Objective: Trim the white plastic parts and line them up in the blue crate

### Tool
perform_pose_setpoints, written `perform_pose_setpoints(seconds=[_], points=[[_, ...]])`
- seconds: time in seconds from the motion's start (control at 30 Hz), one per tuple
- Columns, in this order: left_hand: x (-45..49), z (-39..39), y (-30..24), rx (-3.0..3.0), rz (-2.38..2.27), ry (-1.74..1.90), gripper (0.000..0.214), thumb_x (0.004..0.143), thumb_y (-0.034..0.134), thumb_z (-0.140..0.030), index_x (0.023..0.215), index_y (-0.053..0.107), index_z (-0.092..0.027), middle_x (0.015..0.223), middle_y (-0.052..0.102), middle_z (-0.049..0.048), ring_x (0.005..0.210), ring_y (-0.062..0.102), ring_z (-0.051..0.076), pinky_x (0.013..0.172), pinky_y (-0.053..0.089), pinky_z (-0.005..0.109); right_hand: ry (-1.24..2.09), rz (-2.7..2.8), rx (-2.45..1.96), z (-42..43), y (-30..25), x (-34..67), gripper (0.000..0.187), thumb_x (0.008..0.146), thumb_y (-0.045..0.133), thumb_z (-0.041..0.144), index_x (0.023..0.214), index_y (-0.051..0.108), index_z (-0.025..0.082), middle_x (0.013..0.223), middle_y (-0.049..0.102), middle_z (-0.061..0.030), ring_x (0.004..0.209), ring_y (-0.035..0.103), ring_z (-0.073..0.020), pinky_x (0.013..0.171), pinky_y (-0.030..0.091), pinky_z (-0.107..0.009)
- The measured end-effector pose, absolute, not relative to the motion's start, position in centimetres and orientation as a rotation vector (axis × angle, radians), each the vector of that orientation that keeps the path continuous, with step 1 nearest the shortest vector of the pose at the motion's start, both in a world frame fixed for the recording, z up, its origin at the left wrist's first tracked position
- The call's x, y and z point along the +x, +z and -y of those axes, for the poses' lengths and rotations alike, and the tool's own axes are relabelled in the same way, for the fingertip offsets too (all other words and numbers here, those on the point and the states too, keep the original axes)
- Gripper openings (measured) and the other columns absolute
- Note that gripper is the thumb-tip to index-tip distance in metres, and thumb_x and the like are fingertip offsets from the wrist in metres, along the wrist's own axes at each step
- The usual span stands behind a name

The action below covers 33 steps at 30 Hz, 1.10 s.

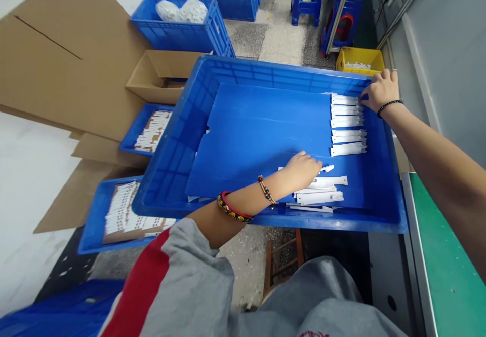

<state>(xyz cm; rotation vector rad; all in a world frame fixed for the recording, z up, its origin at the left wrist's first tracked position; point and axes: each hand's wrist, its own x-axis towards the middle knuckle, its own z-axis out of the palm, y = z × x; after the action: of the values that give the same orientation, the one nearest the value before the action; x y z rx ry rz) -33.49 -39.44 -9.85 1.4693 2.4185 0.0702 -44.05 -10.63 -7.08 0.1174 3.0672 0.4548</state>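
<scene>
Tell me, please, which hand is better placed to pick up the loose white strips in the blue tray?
Probably the left hand: it is right beside the loose white strips in the blue tray, while the right hand is further off, at the tidier row.

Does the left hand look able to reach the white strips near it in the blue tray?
Probably yes: the left hand sits just above the white strips, with nothing between them.

Blue crates, 3 [178,35]; shallow blue trays, 2 [129,144]; yellow crate, 1 [360,58]; white strips, about 12 [347,121]; left hand, 1 [301,170]; right hand, 1 [381,91]; bracelets, 3 [233,208].
</scene>
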Motion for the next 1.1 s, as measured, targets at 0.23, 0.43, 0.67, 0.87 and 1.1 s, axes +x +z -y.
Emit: perform_pose_setpoints(seconds=[0.23,0.43,0.67,0.87,1.1], points=[[-33.6,39.2,-9.6,1.477,-2.388,0.036,0.025,0.09,0.05,-0.008,0.108,0.067,-0.01,0.1,0.075,0.014,0.097,0.069,0.024,0.089,0.044,0.036,0.459,-3.031,-0.125,9.8,-7.4,-43.1,0.021,0.091,0.064,0.023,0.098,0.079,0.009,0.117,0.062,-0.0225,0.113,0.04,-0.0308,0.091,0.024,-0.044],[-33.6,39.3,-9.8,1.46,-2.395,0.104,0.022,0.089,0.054,-0.01,0.106,0.067,-0.009,0.101,0.074,0.0151,0.101,0.068,0.025,0.092,0.043,0.036,0.486,-3.008,-0.133,9.9,-7.7,-42.6,0.027,0.096,0.059,0.026,0.104,0.077,0.008,0.118,0.06,-0.023,0.115,0.039,-0.0295,0.089,0.024,-0.044],[-33.8,39.1,-10.3,1.466,-2.39,0.044,0.027,0.089,0.052,-0.008,0.112,0.066,-0.011,0.104,0.074,0.0136,0.1,0.068,0.023,0.095,0.043,0.037,0.529,-2.958,-0.155,10.4,-7.1,-41.3,0.023,0.087,0.072,0.026,0.099,0.078,0.008,0.119,0.062,-0.0212,0.116,0.04,-0.0307,0.091,0.023,-0.046],[-33.6,39.1,-9.6,1.449,-2.373,0.039,0.028,0.091,0.05,-0.009,0.114,0.066,-0.011,0.106,0.074,0.0141,0.102,0.067,0.023,0.093,0.041,0.036,0.525,-2.895,-0.179,10.6,-7.1,-40.4,0.027,0.08,0.08,0.027,0.1,0.078,0.009,0.12,0.063,-0.0207,0.115,0.042,-0.0297,0.092,0.022,-0.045],[-33.8,39.0,-10.7,1.507,-2.395,0.023,0.027,0.09,0.052,-0.011,0.113,0.066,-0.013,0.101,0.073,0.0114,0.096,0.066,0.022,0.091,0.04,0.035,0.594,-2.875,-0.261,10.5,-6.6,-39.2,0.019,0.085,0.072,0.028,0.095,0.076,0.013,0.118,0.065,-0.0175,0.115,0.043,-0.0312,0.096,0.025,-0.047]])
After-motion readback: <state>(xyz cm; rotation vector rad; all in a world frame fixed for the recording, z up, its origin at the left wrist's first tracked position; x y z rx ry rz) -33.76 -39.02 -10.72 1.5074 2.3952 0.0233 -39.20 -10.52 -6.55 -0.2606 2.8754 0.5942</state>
